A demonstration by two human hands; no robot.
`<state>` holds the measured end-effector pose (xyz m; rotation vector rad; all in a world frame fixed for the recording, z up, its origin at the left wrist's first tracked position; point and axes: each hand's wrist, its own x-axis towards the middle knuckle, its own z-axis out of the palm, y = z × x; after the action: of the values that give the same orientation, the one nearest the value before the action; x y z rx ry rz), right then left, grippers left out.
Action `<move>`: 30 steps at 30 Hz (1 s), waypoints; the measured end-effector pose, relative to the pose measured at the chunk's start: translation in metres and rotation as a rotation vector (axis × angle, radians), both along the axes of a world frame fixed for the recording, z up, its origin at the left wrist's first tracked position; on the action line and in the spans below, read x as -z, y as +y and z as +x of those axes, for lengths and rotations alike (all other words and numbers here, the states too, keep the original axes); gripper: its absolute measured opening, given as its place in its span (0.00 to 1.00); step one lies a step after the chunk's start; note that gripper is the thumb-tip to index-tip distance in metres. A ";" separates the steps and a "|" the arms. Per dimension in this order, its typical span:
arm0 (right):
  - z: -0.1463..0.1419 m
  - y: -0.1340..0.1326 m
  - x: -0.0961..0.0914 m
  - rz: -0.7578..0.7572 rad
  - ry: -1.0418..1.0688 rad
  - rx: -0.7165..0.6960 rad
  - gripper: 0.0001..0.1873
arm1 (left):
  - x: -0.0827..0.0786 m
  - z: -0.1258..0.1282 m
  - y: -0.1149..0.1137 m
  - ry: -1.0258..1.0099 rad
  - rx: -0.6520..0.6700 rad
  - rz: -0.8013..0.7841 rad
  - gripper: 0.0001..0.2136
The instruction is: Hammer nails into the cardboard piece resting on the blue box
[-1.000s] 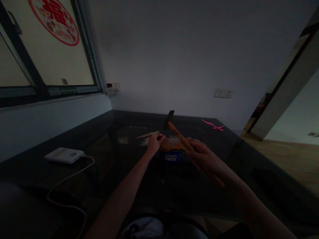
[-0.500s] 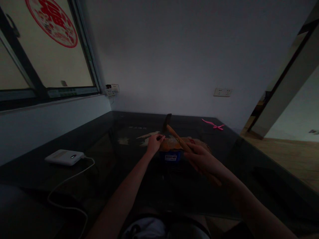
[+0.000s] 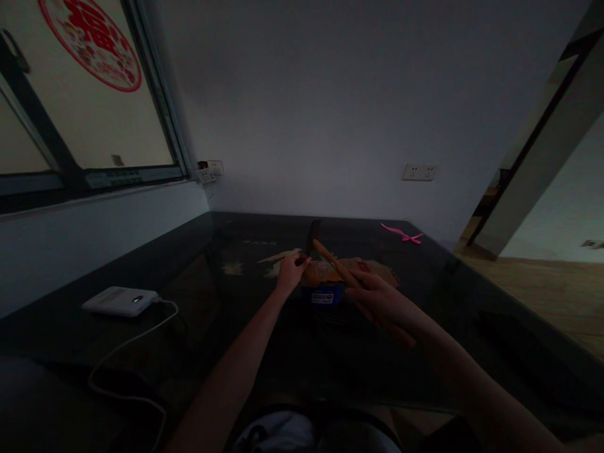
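Observation:
My right hand (image 3: 380,302) is closed round the wooden handle of a hammer (image 3: 330,258). Its dark head points down at the left end of a brown board (image 3: 349,272) that rests on a blue box (image 3: 323,294). My left hand (image 3: 291,272) is pinched at that same end, holding a small dark thing, perhaps a nail, right under the hammer head. Both arms reach forward over the dark glass table (image 3: 264,352).
A white power bank (image 3: 119,301) with a white cable (image 3: 123,352) lies at the left. A pink ribbon (image 3: 403,234) lies at the far right of the table. Pale scraps (image 3: 278,258) sit behind my left hand. A window fills the left wall; a doorway opens on the right.
The hammer head has swung down from its raised position to just above my left hand's fingers. My left hand stays where it was.

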<state>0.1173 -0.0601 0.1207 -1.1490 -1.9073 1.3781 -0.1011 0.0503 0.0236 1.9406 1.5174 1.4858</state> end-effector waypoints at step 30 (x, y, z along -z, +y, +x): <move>0.004 0.001 -0.005 0.092 0.027 -0.014 0.21 | 0.002 -0.001 0.003 0.000 0.026 0.009 0.08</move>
<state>0.1218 -0.0595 0.1254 -1.0691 -1.9420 1.2928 -0.1019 0.0530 0.0219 1.9575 1.4824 1.4849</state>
